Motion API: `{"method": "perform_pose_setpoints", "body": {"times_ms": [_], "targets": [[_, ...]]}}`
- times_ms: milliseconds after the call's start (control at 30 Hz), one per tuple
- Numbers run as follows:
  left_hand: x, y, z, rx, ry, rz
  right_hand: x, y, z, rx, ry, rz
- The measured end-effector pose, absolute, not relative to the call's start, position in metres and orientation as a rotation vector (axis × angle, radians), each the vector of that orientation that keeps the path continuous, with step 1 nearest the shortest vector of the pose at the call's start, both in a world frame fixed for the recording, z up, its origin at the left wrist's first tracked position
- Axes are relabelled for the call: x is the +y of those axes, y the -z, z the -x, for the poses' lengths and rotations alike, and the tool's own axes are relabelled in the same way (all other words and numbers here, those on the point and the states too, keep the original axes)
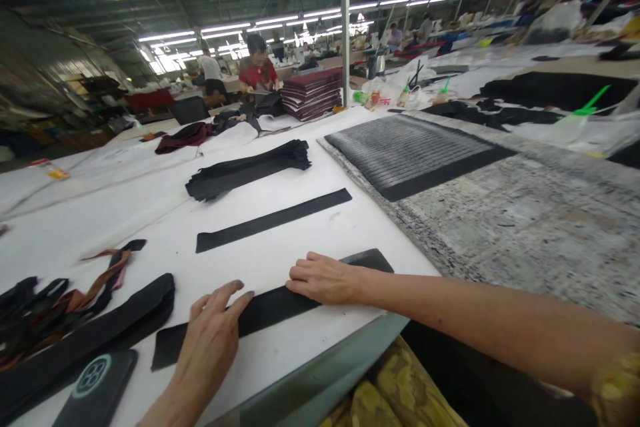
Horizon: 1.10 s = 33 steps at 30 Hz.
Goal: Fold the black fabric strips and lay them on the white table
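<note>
A long black strip of material (277,303) lies flat on the white tabletop in front of me. My left hand (215,327) rests across its left part, fingers spread and the thumb stretched out. On the right part, my right hand (323,278) has its fingers curled together at the strip's upper edge; the fingertips are partly hidden. Farther up the table is a second, thinner black strip (275,219), apart from both hands. Beyond it lies a stack of black strips (247,170) with uneven ends.
At lower left are a phone (97,390), folded black strips (95,333) and tangled black and brown scraps (75,300). A mottled grey board (525,220) on the right bears a black ribbed panel (410,150). Behind, a person (257,70) works near a maroon stack (313,95) and a metal post (345,27).
</note>
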State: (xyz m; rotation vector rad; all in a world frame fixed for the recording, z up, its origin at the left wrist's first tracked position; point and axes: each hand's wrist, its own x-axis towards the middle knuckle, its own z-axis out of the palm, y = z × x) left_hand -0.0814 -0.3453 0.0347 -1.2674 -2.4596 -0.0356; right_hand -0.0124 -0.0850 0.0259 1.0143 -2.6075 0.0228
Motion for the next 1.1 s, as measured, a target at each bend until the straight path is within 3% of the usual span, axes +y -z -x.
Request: {"method": "perform_pose_setpoints", "body": {"times_ms": [200, 600, 833, 1100], "targets": [[-0.295, -0.008, 0.055, -2.506, 0.303, 1.414, -0.076, -0.024, 0.013, -2.595, 0.007, -1.038], [-0.292, -0.013, 0.053, -2.460, -0.014, 1.482, -0.020, -0.019, -0.019, -2.679, 0.011, -0.965], [-0.284, -0.004, 0.055, -2.315, 0.003, 1.571, 0.003, -0.021, -0.037, -2.700, 0.046, -0.965], [-0.263, -0.026, 0.040, -2.445, -0.102, 1.663, 0.024, -0.017, -0.054, -2.690, 0.091, -0.950]]}}
